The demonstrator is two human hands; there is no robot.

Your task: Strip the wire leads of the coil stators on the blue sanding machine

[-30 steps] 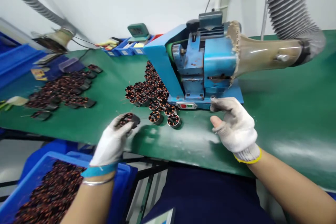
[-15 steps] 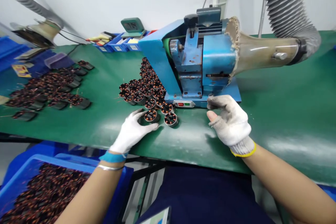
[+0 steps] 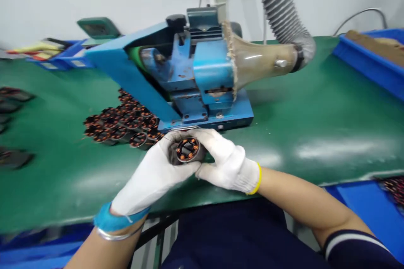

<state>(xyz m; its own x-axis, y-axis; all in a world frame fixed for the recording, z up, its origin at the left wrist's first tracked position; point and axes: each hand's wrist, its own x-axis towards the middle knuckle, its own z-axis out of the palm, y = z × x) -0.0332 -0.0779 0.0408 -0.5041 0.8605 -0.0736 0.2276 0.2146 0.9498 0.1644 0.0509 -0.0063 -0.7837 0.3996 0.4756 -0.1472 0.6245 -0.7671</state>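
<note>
Grip tip: with the left hand (image 3: 148, 176) and right hand (image 3: 229, 164) both having fingers wrapped round one motor coil (image 3: 187, 150) over the front edge of the worktop (image 3: 315, 134), just before the blue machine (image 3: 192, 75), I'd squeeze the outer shell only, never the copper windings.

A wound coil (image 3: 187, 150), set at the front of the cluster (image 3: 121, 124) on the bench (image 3: 315, 126) half a second ago, is now lifted clear and gripped between both hands. The right hand (image 3: 227, 162) is brought from the machine (image 3: 189, 71)'s base to the left hand (image 3: 151, 176).
</note>
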